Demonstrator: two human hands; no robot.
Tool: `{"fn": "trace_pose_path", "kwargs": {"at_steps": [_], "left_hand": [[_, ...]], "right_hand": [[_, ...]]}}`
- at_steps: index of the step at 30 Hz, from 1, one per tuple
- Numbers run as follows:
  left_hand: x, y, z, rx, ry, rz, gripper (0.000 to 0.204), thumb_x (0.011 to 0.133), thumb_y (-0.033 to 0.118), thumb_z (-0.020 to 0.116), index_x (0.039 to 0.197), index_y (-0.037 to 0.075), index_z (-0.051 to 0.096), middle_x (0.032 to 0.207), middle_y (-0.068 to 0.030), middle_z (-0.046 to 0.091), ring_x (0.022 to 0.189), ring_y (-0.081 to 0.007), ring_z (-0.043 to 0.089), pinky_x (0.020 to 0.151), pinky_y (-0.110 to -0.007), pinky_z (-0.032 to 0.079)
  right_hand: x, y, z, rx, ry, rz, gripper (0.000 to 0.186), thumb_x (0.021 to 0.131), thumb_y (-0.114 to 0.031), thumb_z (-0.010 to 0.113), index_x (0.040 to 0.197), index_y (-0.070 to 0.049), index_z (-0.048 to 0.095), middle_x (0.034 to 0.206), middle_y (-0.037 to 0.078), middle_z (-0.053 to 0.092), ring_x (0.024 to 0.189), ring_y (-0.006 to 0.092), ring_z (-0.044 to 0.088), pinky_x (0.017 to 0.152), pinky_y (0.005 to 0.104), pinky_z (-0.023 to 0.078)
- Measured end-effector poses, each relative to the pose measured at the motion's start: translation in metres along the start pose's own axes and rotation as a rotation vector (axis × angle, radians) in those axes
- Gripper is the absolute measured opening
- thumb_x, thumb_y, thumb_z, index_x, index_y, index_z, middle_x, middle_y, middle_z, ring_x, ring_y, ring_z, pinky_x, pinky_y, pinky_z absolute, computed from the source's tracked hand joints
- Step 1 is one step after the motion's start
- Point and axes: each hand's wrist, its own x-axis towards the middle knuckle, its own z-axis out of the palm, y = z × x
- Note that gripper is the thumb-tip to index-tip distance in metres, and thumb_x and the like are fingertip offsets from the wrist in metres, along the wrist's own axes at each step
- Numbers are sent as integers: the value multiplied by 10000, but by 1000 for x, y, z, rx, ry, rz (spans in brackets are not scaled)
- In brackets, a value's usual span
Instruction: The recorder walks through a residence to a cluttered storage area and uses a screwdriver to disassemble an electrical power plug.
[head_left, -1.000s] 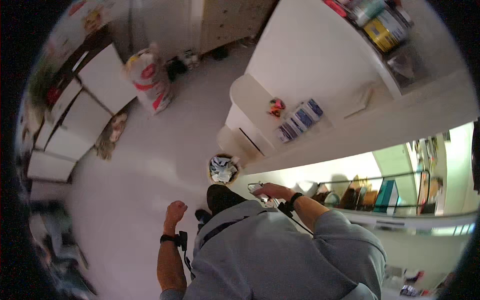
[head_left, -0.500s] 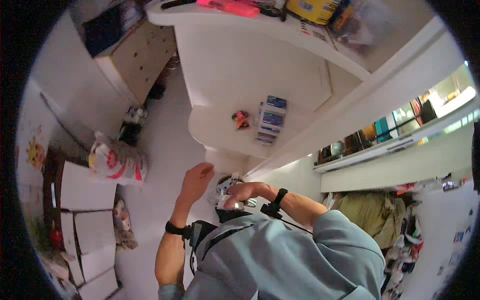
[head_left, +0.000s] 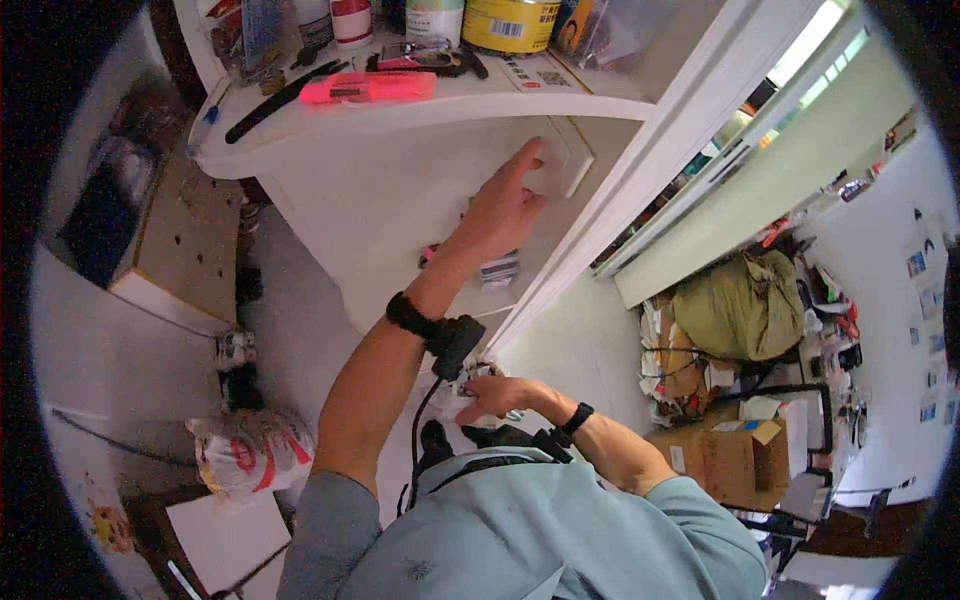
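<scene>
My left hand (head_left: 505,205) is stretched into the lower level of a white shelf unit (head_left: 330,215). Its index finger and thumb are apart, and nothing shows between them. The fingertips are close to a flat white panel (head_left: 570,165) at the back of that level; whether they touch it I cannot tell. Behind the forearm, a blue and white pack (head_left: 500,270) and a small pink toy (head_left: 429,254) are partly hidden. Low in front of my body, my right hand (head_left: 492,397) has curled fingers around something pale, too small and blurred to name.
On the upper shelf lie a pink pouch-like item (head_left: 370,87) and a black curved strip (head_left: 280,105), with a yellow can (head_left: 510,25) behind. A white plastic bag (head_left: 250,450) stands at left. Cardboard boxes (head_left: 720,460) and an olive bundle (head_left: 745,305) are at right.
My left hand has risen from near my right hand up and forward into the shelf. The view has shifted, showing more of the upper shelf. My right hand stays low in front of me.
</scene>
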Motion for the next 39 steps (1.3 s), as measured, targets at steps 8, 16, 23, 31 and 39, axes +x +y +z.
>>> {"fn": "trace_pose_path", "kwargs": {"at_steps": [8,16,23,31,39], "left_hand": [[17,-13,-3,-168,-26,101,703,882,74,644,1511,20,334,1308,-260,587,892,-308,729,830,-395,559],[31,-23,0,-53,-17,98,787,851,141,711,1526,20,323,1234,-222,620,868,-282,716,791,-375,573],[31,-31,-9,-16,-35,14,826,869,147,713,1563,70,270,1252,-219,622,889,-293,724,814,-401,564],[25,-25,-21,96,5,122,817,866,89,695,1562,93,267,1257,-212,621,906,-334,722,815,-439,559],[29,-28,-20,106,4,182,892,851,73,730,1600,133,250,1228,-165,655,864,-235,720,770,-378,589]], "right_hand": [[-18,-38,31,194,66,91,697,825,-540,753,1224,11,604,958,57,682,713,171,559,578,339,467],[-3,-34,62,385,176,110,608,850,-493,755,1171,12,645,980,66,674,794,167,575,594,330,484],[20,-23,71,322,213,-61,573,857,-494,758,1130,1,665,906,51,656,785,169,580,567,335,483],[16,-38,57,287,318,91,601,848,-496,754,1162,4,640,913,67,674,671,173,564,549,348,443],[10,-38,55,400,299,132,633,834,-505,755,1198,-6,618,950,74,652,716,177,569,586,353,472]]}}
